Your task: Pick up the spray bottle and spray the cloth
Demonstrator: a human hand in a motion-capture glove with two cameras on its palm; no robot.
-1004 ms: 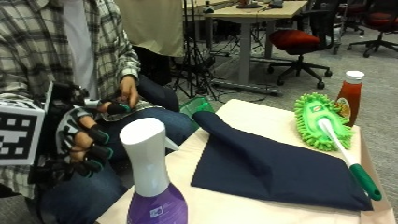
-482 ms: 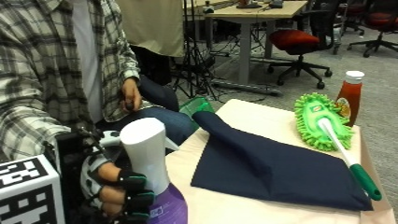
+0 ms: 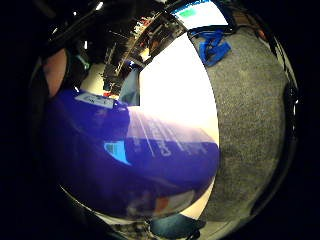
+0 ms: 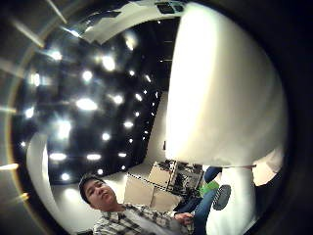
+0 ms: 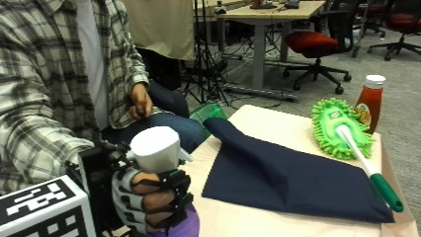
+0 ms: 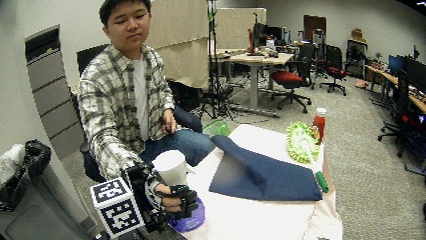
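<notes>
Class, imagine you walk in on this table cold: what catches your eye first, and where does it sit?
The gloved right hand at the table's near corner, curled round a purple spray bottle with a white head. Next, the dark blue cloth spread across the middle of the table, one corner humped up. Beyond it lie a bright green duster and a red sauce bottle.

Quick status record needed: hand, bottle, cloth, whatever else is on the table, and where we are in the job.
hand: gloved right hand, grip curled round the spray bottle
spray bottle: purple body, white top, upright at the table's near corner
cloth: dark blue cloth, spread on the table, one end draped over the edge
other items: green duster mop beside the cloth; ketchup bottle behind it
stage: bottle grasped, not yet aimed at the cloth
</notes>
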